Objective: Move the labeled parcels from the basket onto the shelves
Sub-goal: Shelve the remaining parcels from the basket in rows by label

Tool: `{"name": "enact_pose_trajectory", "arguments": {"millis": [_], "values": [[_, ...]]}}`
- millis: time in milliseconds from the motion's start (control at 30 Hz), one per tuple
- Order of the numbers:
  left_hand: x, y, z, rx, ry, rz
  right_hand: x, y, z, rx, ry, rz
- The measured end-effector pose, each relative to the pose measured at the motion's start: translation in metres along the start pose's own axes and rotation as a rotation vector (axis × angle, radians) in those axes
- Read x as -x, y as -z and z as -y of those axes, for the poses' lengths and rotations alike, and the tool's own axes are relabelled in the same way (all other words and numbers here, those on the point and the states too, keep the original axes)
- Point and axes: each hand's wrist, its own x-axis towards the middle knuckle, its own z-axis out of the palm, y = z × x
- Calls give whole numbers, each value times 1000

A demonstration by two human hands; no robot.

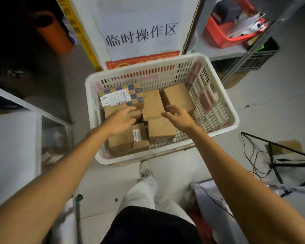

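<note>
Both hands reach into the white basket [224, 95], where cardboard parcels lie packed close. The left hand [121, 120] lies spread over a brown parcel [111, 110], gripping nothing; just beyond its fingertips sits the checkered parcel marked A-1 [120, 97]. The right hand [179, 117] hovers loosely open and empty, a plain parcel [152, 104] between the hands, another [161, 130] beneath its wrist. Tripod legs and cables [275, 161] lie right of the right arm

"临时操作区" on paper sign [139, 35], "A-1" on parcel label [115, 98]
</note>
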Motion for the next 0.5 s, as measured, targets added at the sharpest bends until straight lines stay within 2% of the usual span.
{"name": "enact_pose_trajectory", "arguments": {"millis": [133,233,500], "values": [[-25,-17,23,53,149,14,-31,-3,-25,-51,-134,20],[-41,-38,28,108,173,82,-45,0,-45,-100,-239,42],[-94,-94,28,279,312,164,-101,5,-100,-62,-358,122]]}}
